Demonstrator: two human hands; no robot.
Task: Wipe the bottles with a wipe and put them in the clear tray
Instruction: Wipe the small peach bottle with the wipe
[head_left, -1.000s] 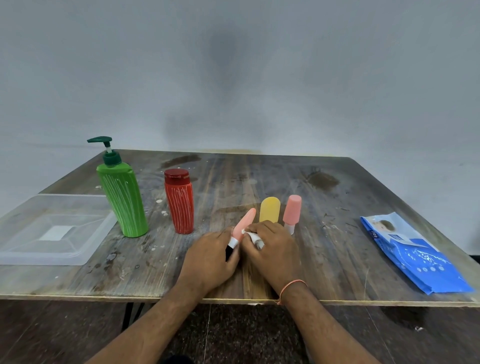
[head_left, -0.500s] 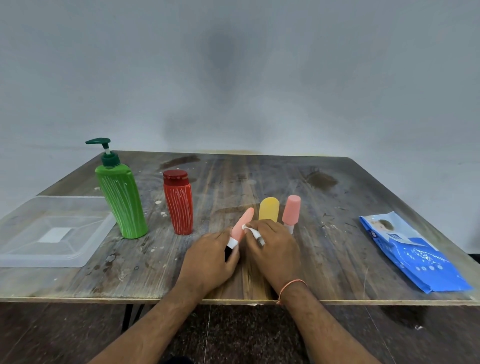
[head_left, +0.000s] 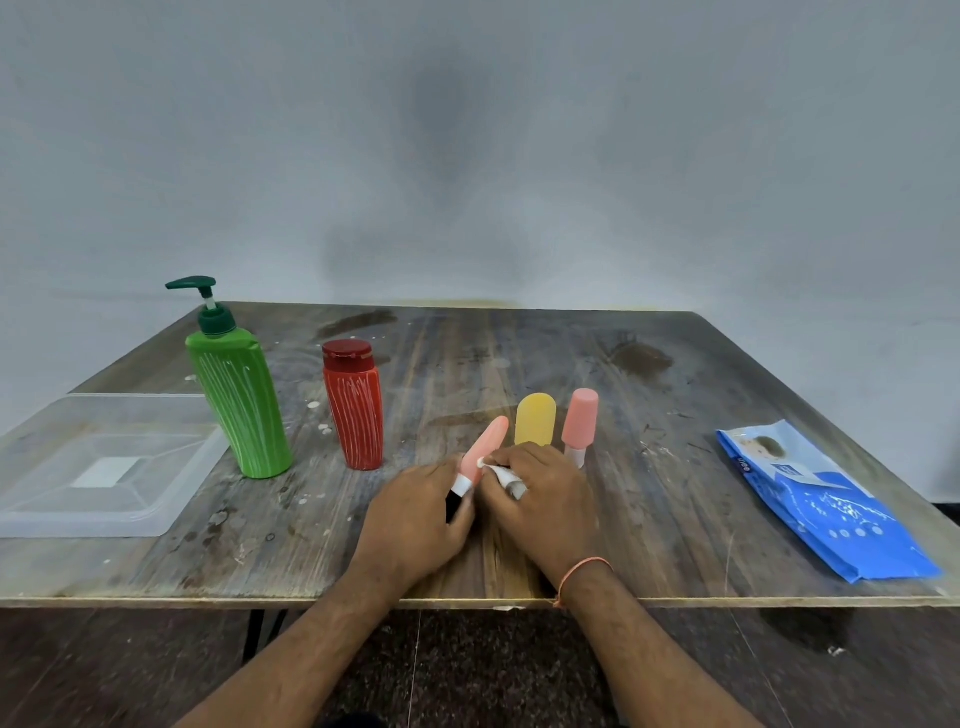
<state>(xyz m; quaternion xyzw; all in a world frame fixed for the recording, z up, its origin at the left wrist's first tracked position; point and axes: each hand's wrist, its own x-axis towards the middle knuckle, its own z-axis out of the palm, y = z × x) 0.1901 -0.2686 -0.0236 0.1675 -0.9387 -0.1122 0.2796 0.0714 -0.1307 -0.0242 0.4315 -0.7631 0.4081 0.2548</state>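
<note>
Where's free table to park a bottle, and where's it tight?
Bare wood between the pink-capped bottle and the blue wipes pack, and along the far edge behind the red bottle. The clear tray is empty. Tight around the left hand and right hand, near the yellow bottle.

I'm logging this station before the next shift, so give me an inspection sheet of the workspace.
Surface: wooden table, stained and speckled with white.
Job's things: green pump bottle and red bottle upright, streaked white; yellow bottle and pink bottle upright behind the hands; clear tray at left, holding no bottles.
Clutter: blue wipe pack at right.
Grips: left hand holds a slim pink tube; right hand rubs a white wipe on it.
Cables: nothing seen.
Surroundings: plain grey wall, dark floor.
</note>
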